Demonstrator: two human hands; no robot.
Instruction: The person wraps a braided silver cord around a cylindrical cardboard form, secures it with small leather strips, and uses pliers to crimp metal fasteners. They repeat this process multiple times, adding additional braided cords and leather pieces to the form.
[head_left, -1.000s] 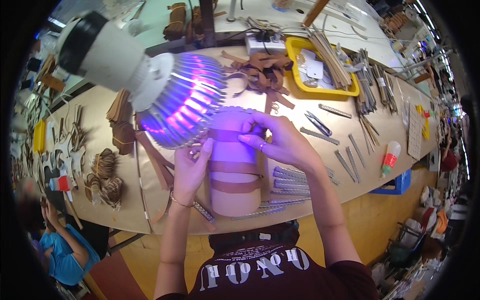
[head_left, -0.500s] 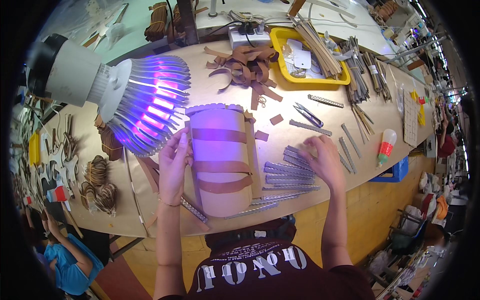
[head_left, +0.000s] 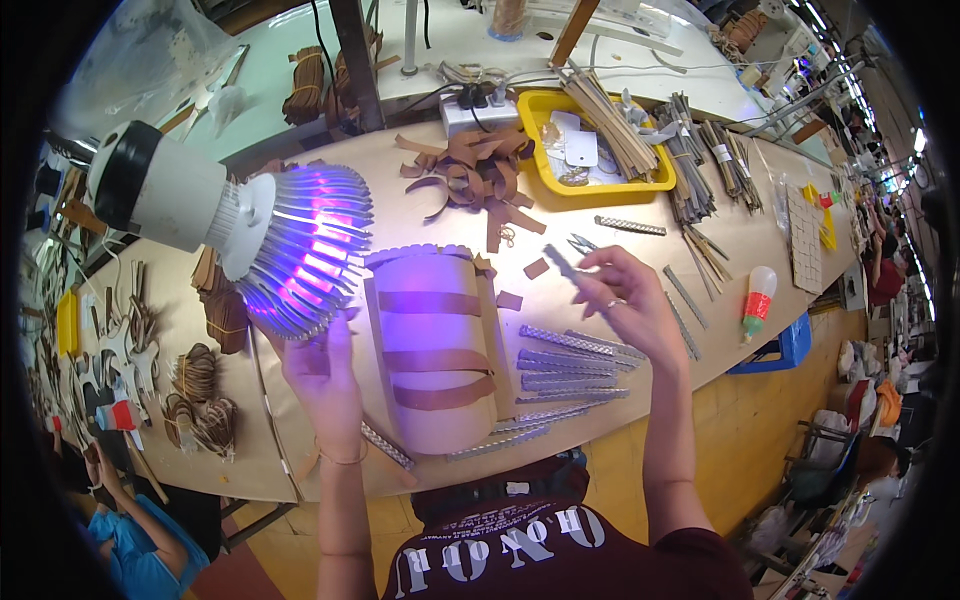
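My right hand point(head_left: 632, 303) is closed in a pinch on a grey braided strip point(head_left: 566, 264), lifted above the table. Below it several more braided strips point(head_left: 568, 377) fan out. My left hand point(head_left: 325, 375) is up against the lower rim of a finned lamp point(head_left: 305, 250) glowing purple; its fingertips are partly hidden there. Between my hands lies a rounded beige form point(head_left: 435, 335), lit purple, with three brown strips point(head_left: 436, 361) across it. Small scissors point(head_left: 581, 244) lie behind the held strip, mostly covered.
Brown strip scraps point(head_left: 475, 175) are heaped at the back, beside a yellow tray point(head_left: 600, 193) of sticks and tags. A glue bottle point(head_left: 759, 300) stands at right near a blue bin point(head_left: 778, 350). Coiled brown cord bundles point(head_left: 197, 372) lie at left. Another person in blue point(head_left: 135, 540) is at lower left.
My right hand has picked up a braided strip and raised it away from me. My left hand has left the beige form's edge and moved left to the lamp's rim.
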